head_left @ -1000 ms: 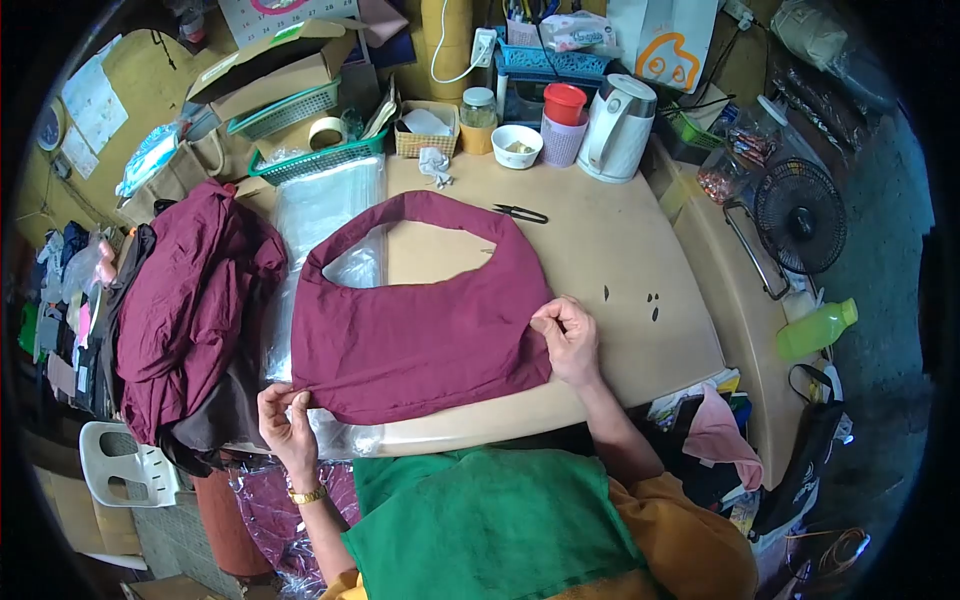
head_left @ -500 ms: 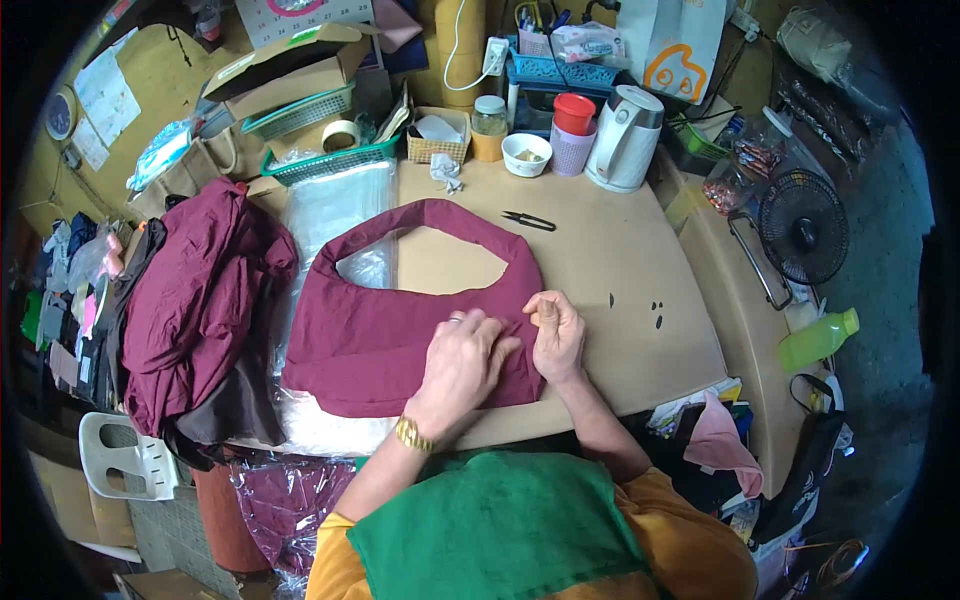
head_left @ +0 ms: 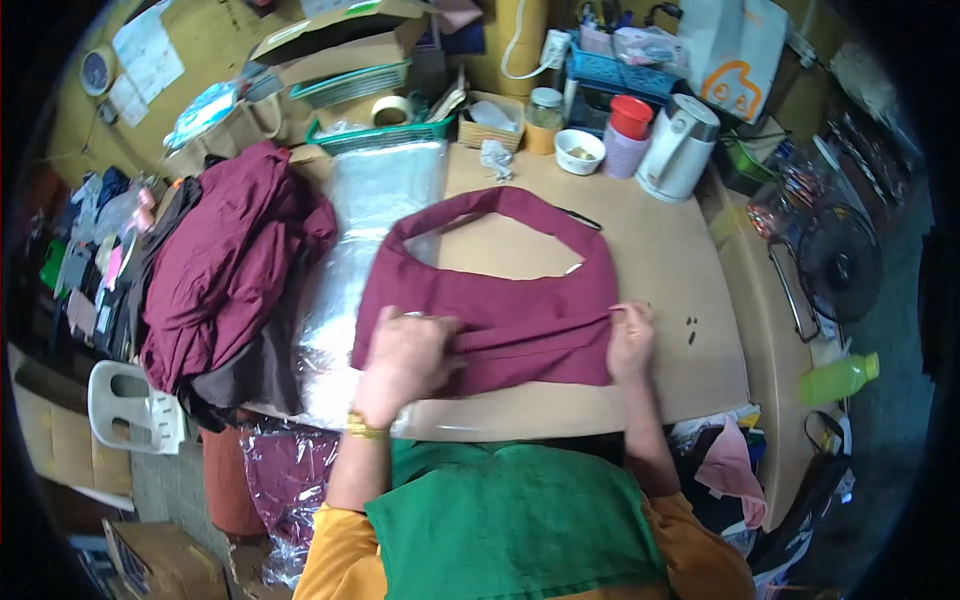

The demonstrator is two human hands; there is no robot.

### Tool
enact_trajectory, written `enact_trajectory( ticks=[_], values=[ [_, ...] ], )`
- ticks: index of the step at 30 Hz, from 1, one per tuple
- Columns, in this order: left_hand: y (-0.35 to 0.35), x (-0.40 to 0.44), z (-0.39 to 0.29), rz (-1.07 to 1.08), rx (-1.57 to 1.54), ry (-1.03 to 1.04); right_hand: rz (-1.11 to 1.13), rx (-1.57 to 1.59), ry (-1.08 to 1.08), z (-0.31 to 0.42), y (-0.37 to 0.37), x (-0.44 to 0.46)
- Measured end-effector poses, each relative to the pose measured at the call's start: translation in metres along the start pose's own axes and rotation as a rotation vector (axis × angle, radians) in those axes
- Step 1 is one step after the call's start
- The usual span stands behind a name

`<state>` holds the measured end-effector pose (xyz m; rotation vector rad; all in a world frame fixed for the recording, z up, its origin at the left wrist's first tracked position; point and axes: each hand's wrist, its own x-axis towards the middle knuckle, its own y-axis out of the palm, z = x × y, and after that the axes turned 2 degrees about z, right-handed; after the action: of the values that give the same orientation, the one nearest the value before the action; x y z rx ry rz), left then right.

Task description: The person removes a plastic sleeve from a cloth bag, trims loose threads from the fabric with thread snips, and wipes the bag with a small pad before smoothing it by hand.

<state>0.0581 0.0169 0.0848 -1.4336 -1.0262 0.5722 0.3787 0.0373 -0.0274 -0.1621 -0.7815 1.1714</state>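
Bag [head_left: 565, 300] is lying flat on the surface [head_left: 685, 235], close to the wearer's front, its handle [head_left: 500, 200] looping away toward the far side and its left part overlapping a stack of clear plastic [head_left: 385, 190]. Right hand [head_left: 631, 345] is pinching the bag's right edge, fingers closing on the cloth right at the side. Left hand [head_left: 408, 355] is lying over the lower left of the body, knuckles up; it is blurring, so whether the fingers are gripping cloth or only pressing, I cannot tell. A long fold is running across the body between the two hands. Judging by this, the step in hand is straightening: one side is being pinned while the cloth is being evened out from the other. The next move is probably calling for a light, steady hold at the right edge and a flat left palm, easing the fold out without dragging the bag askew. Slippery plastic underneath could be letting the left part slide. A black tool [head_left: 584, 219] is showing at the handle's outer edge; a maroon heap [head_left: 230, 270] is sitting left of the plastic.
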Motion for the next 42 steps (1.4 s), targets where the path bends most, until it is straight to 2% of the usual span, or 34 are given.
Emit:
enact_trajectory(
  ticks=[2,3,4,5,6,8,10,11,12,14,15,16,18,19,21,25,27,28,30,31,32,33,34,35,36,38,39,40,41,42],
  values=[
    [-0.018,-0.029,0.04,0.221,-0.193,-0.26,0.029,-0.198,0.041,-0.018,-0.014,0.012],
    [-0.027,-0.036,0.041,0.196,-0.461,-0.44,0.044,-0.182,0.03,-0.001,-0.012,0.016],
    [-0.027,-0.042,0.04,0.19,-0.454,-0.463,-0.015,-0.297,-0.082,0.028,-0.016,0.023],
    [-0.02,-0.044,0.036,0.06,-0.467,-0.419,-0.078,-0.412,-0.197,0.057,-0.016,0.029],
    [-0.011,-0.045,0.031,-0.07,-0.479,-0.372,0.021,-0.304,-0.328,0.083,-0.006,0.033],
    [0.015,-0.046,0.024,-0.192,-0.65,-0.28,0.211,-0.105,-0.576,0.154,0.021,0.026],
    [0.019,-0.041,0.005,-0.426,-0.677,-0.251,0.414,-0.074,-0.724,0.187,0.065,0.015],
    [0.024,-0.044,-0.001,-0.541,-0.743,-0.42,0.511,-0.095,-0.721,0.185,0.087,0.012],
    [0.031,-0.05,0.0,-0.782,-0.571,-0.438,0.573,-0.005,-0.672,0.183,0.099,0.015],
    [0.039,-0.082,0.007,-0.744,-0.532,-0.605,0.484,0.133,-0.673,0.184,0.106,0.023],
    [0.03,-0.095,0.005,-0.424,-0.701,-0.762,0.485,0.133,-0.687,0.186,0.105,0.027],
    [0.039,-0.102,0.004,-0.432,-0.704,-0.769,0.518,0.174,-0.631,0.187,0.101,0.028],
    [0.066,-0.111,0.005,-0.141,-1.274,-0.711,0.569,0.212,-0.575,0.188,0.098,0.027],
    [0.071,-0.108,0.005,-0.15,-1.279,-0.718,0.576,0.185,-0.555,0.188,0.099,0.027],
    [0.079,-0.097,0.005,-0.028,-1.606,-0.728,0.589,0.151,-0.537,0.191,0.103,0.027],
    [0.095,-0.091,0.002,-0.088,-1.588,-0.658,0.548,0.048,-0.661,0.184,0.111,0.034],
    [0.093,-0.1,-0.002,-0.151,-1.651,-0.543,0.363,0.045,-0.634,0.177,0.117,0.048],
    [0.091,-0.108,-0.008,-0.137,-1.66,-0.541,0.363,0.035,-0.623,0.178,0.116,0.056],
    [0.082,-0.119,-0.014,0.046,-1.413,-0.553,0.142,0.047,-0.62,0.185,0.113,0.076],
    [0.073,-0.121,-0.01,-0.065,-1.174,-0.552,0.23,0.101,-0.665,0.19,0.111,0.076],
    [0.06,-0.121,-0.002,-0.15,-1.111,-0.643,0.323,0.129,-0.686,0.193,0.113,0.072],
    [0.055,-0.117,0.008,-0.37,-0.955,-0.633,0.375,0.155,-0.788,0.195,0.116,0.064],
    [0.036,-0.103,0.012,-0.615,-0.67,-0.502,0.484,0.158,-0.852,0.202,0.113,0.057],
    [0.019,-0.089,0.018,-0.651,-0.385,-0.356,0.474,0.18,-0.89,0.208,0.116,0.046],
    [0.021,-0.081,0.022,-0.65,-0.399,-0.362,0.582,0.222,-0.825,0.202,0.121,0.035],
    [0.04,-0.081,0.05,-0.327,-0.476,-0.333,0.571,0.174,-0.779,0.208,0.104,0.021],
    [0.041,-0.075,0.049,-0.49,-0.527,-0.331,0.608,-0.033,-0.775,0.199,0.092,0.018],
    [0.042,-0.075,0.05,-0.562,-0.66,-0.449,0.643,-0.239,-0.759,0.184,0.073,0.018],
    [0.045,-0.079,0.052,-0.611,-0.723,-0.485,0.818,-0.251,-0.573,0.149,0.058,0.024],
    [0.048,-0.083,0.055,-0.66,-0.787,-0.522,0.796,-0.362,-0.517,0.119,0.037,0.037]
  ],
)
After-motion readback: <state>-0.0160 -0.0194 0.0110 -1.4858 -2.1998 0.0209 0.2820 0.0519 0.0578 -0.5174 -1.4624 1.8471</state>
